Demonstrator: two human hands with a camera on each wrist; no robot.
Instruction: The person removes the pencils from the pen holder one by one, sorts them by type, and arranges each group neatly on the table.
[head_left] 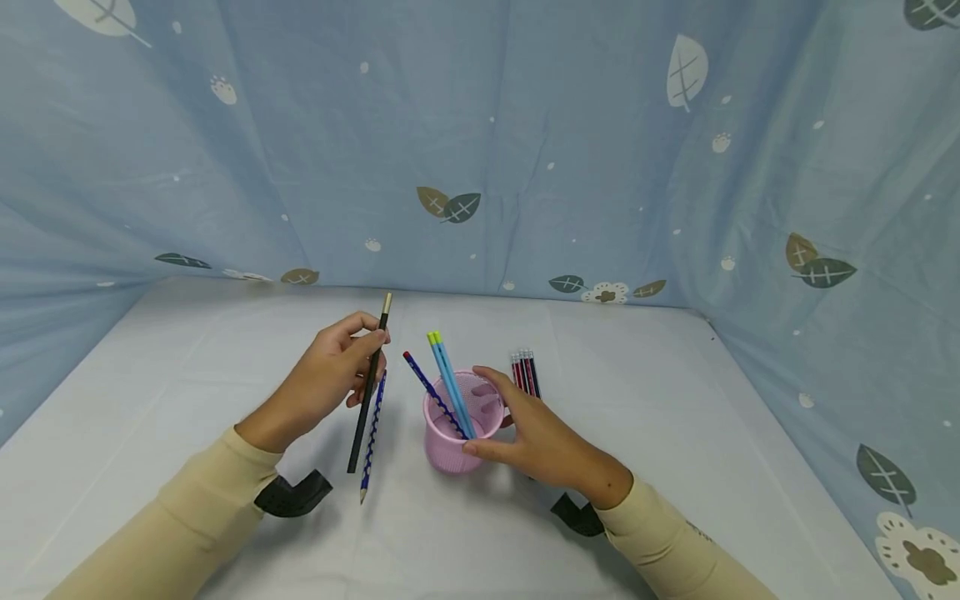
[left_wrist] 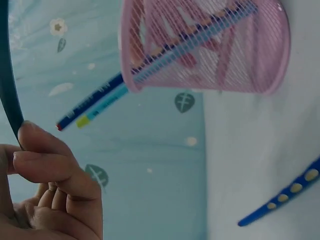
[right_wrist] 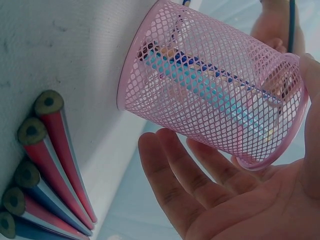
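Black pencil [head_left: 368, 396] was pinched between thumb and fingers of the left hand [head_left: 326, 375], left of centre. Its long axis ran near to far, leaning a little right at the far end; pale gold end pointed far, dark end pointed near. The grip sat on the far half: gold end stuck out past the fingertips, the longer near part extended below the hand, along its right side.

Dotted blue pencil [head_left: 372, 437] lay on the white tabletop [head_left: 645, 392] just right of the black one, almost parallel, sharpened tip near.

Pink mesh pen cup [head_left: 450, 458] stood to the right of both. Right hand [head_left: 543, 437] held it from the right, thumb at the near rim, other fingers spread at the far-right side. Two light-blue pencils [head_left: 454, 387] and a red-ended dark blue pencil [head_left: 431, 388] leaned inside, upper ends far-left.

Red and dark striped pencils [head_left: 526, 375] lay beyond the right hand, lengthwise near to far.
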